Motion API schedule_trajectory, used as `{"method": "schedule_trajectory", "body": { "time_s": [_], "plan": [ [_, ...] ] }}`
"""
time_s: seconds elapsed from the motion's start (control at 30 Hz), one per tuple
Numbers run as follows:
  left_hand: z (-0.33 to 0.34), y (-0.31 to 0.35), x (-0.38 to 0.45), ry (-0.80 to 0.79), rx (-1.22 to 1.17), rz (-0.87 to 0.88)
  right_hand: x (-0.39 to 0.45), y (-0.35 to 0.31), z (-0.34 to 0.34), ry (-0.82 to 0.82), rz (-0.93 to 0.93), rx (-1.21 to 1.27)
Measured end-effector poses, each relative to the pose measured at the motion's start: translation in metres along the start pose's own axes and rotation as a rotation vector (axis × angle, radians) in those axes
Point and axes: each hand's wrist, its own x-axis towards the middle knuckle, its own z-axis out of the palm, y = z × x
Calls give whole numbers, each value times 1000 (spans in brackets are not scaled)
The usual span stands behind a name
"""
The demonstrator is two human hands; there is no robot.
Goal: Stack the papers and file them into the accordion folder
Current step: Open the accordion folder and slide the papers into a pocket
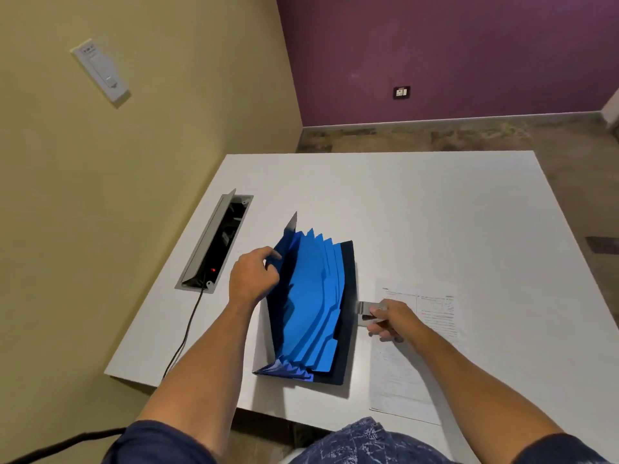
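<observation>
Here, accordion folder [310, 306] fanned open; left hand [253, 279] gripping its front panel; right hand [390, 321] gripping its clasp [366, 313].

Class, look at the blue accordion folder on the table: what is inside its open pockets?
The accordion folder shows only blue tabbed dividers; no paper is visible between them. The pocket bottoms are hidden by the dividers. The papers lie outside, on the table under the right hand.
</observation>
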Motion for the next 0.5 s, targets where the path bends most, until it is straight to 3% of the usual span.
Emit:
{"method": "schedule_trajectory", "body": {
  "time_s": [0.2, 0.27, 0.33, 0.43, 0.5],
  "plan": [
    [25, 29, -10, -157, 187, 201, -18, -15, -9, -66, -45, -271],
    [33, 35, -13, -190, 248, 238, -21, -9, -13, -64, -39, -237],
    [40, 41, -17, -209, 292, 263, -21, 4, -18, 143, -68, -183],
    [49, 46, -22, -222, 299, 272, -17, 28, -34, 703, -99, -716],
    [52, 47, -24, -221, 288, 272, -20, 42, -41, 807, 54, -812]
  ]
}}
